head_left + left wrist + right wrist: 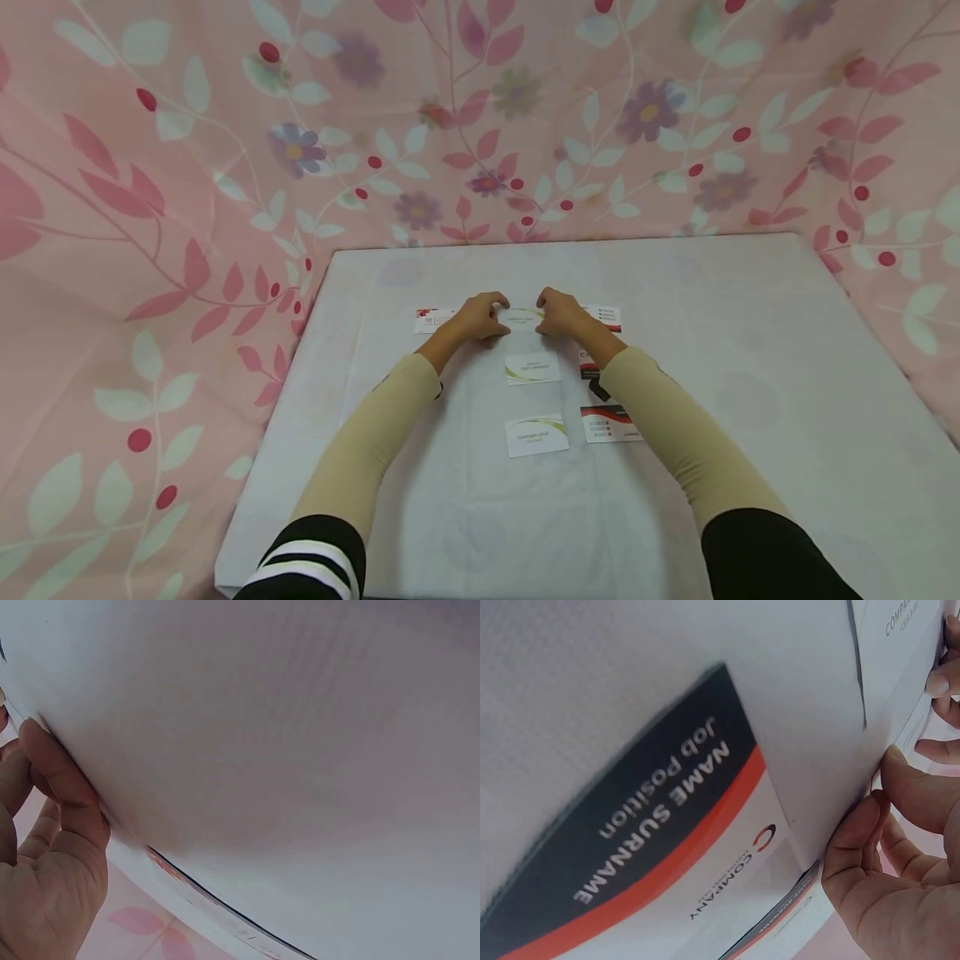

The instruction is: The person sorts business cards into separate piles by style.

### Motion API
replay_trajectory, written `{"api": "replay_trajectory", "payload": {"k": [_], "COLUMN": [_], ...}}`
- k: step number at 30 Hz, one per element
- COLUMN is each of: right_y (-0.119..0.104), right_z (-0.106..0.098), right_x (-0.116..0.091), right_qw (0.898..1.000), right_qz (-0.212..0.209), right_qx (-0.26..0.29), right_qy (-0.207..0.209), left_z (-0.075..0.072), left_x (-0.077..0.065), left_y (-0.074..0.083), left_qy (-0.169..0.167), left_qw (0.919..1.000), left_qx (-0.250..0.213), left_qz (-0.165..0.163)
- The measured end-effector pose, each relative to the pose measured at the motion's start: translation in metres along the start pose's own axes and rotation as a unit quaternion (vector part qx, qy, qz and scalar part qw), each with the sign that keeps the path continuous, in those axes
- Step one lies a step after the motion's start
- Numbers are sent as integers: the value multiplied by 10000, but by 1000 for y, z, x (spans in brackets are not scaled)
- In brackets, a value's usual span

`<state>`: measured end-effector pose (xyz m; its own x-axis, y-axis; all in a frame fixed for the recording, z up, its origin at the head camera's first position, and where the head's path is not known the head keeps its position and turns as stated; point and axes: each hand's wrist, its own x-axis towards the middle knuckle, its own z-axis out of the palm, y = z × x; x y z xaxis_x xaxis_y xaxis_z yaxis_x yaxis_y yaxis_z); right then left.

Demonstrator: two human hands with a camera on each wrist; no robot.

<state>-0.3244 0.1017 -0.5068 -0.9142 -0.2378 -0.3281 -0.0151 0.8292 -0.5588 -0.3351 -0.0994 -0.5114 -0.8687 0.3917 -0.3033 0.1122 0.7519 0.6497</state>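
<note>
At the far row of cards, a white business card with green curves point(522, 318) lies between my two hands. My left hand point(480, 318) pinches its left side, thumb at the near corner and fingertips at the far one. Opposite it, my right hand point(561, 315) pinches the right side in the same way. The left wrist view shows the left hand point(60, 862) low against the white cloth, with the held card mostly hidden. Seen from the right wrist, the right hand's point(900, 870) thumb and fingers meet at the card's edge.
Two white-and-green cards point(532, 368) point(537, 436) lie nearer me in a column. Black, red and white cards point(611, 425) sit under and beside my right forearm. A red-patterned card point(432, 321) is left of my left hand. White cloth point(465, 517) covers the table; floral fabric point(480, 125) hangs behind.
</note>
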Motion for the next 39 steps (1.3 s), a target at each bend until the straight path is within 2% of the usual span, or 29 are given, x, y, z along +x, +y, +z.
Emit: {"api": "replay_trajectory", "payload": {"k": [13, 20, 25, 31, 36, 39], "right_y": [6, 8, 9, 11, 14, 16], "right_z": [-1, -6, -7, -7, -8, -9], "right_x": [5, 0, -3, -11, -21, -29], "right_qw": [9999, 9988, 9983, 9970, 9944, 9921], "right_qz": [-92, 79, 26, -362, -778, -1004], "right_qx": [78, 456, 519, 631, 695, 739], "right_qy": [-72, -184, -249, -251, -156, -143], "left_z": [-3, -4, -2, 1, 2, 1], "left_x": [-2, -3, -4, -9, -16, -21], "left_y": [0, -3, -6, -9, -10, -10], "left_qy": [-78, -178, -198, -48, -42, 10], "left_qw": [9998, 9995, 9996, 9989, 9964, 9947], "left_qx": [-160, -263, -134, 104, -284, -333], "left_qz": [-13, 31, 122, 449, 797, 969]}}
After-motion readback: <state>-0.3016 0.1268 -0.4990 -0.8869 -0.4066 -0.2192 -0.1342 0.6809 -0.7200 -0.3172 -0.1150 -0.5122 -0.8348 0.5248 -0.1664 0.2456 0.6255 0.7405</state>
